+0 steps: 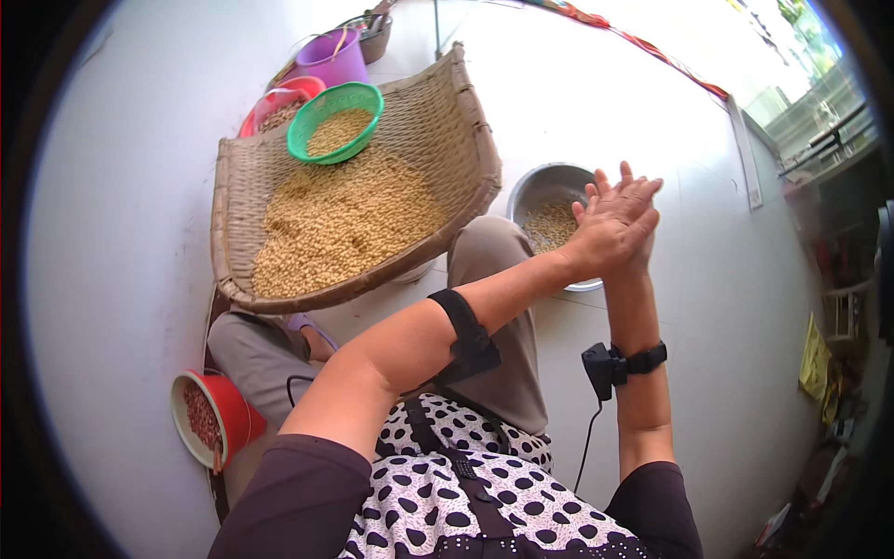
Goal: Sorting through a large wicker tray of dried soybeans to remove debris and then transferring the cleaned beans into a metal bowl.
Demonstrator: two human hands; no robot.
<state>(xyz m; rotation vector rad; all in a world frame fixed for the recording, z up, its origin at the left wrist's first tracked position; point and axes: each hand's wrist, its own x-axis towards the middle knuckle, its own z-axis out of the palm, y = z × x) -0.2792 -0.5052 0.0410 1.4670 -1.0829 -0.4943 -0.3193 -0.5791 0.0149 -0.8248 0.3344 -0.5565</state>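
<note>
Palm against palm, my left hand [613, 223] lies over my right hand [640, 257], beside and partly above a metal basin [518, 190]. Fingertips of the lower hand show past the upper one. Whether anything is held between the palms is hidden. Small tan beans or grains with darker bits [550, 225] lie in the basin, whose right side my hands and forearm cover. Left of it, a woven winnowing basket [436, 105] rests tilted by my knees, holding a broad heap of yellow soybeans [349, 223]. A green plastic colander [299, 129] with more beans sits in the basket's far part.
Behind the basket stand a red basin [307, 85], a purple bucket [335, 59] and a dark pot [376, 43]. A red bucket [237, 412] of reddish-brown kernels tilts at lower left. My bent knee [492, 244] separates basket and metal basin. Cluttered shelves [838, 314] line the right.
</note>
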